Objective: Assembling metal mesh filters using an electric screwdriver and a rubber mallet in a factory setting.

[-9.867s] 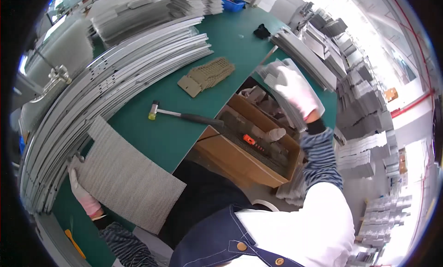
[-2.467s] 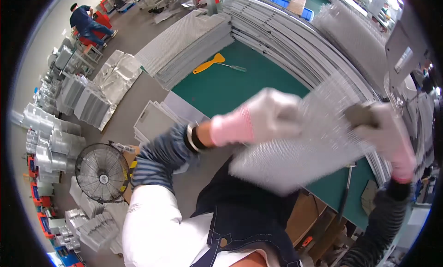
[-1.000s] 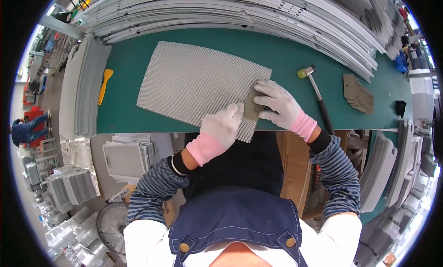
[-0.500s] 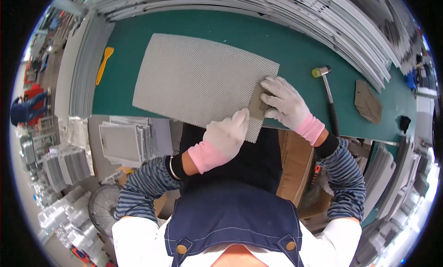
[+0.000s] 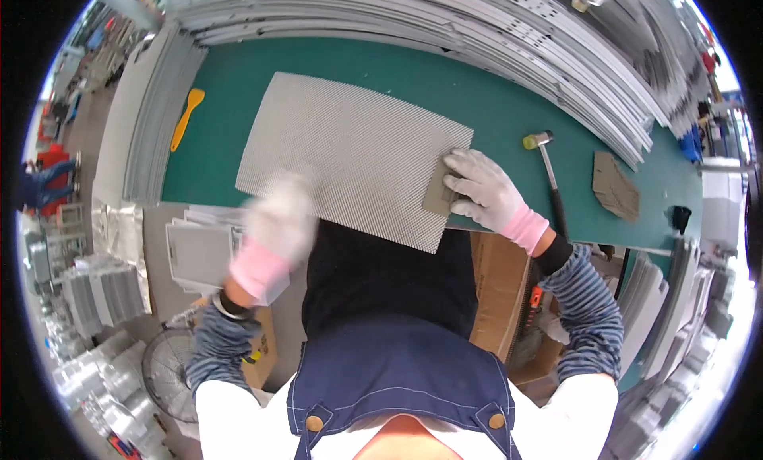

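On the green table lies a grey mesh sheet (image 5: pixel 350 154), set at a slant, its near corner reaching past the table edge. My right hand (image 5: pixel 486 191), in a white glove with a pink cuff, grips a small grey-brown plate (image 5: pixel 437 191) against the sheet's right edge; the fingers partly cover the plate. Close to the sheet's lower left corner, my left hand (image 5: pixel 280 219) is smeared by motion. No object shows in it, and its fingers cannot be made out.
A mallet (image 5: pixel 538 140) and several grey-brown plates (image 5: pixel 614 188) lie on the right. On the left is a yellow scraper (image 5: pixel 187 120) beside stacked grey panels (image 5: pixel 151 134). Long metal strips (image 5: pixel 445 23) line the back. Below stand framed panels (image 5: pixel 199 253) and a cardboard box (image 5: pixel 501 285).
My left hand has left the sheet's near edge beside the plate and swung left. The right hand keeps its grip on the plate. The whole view has shifted slightly.
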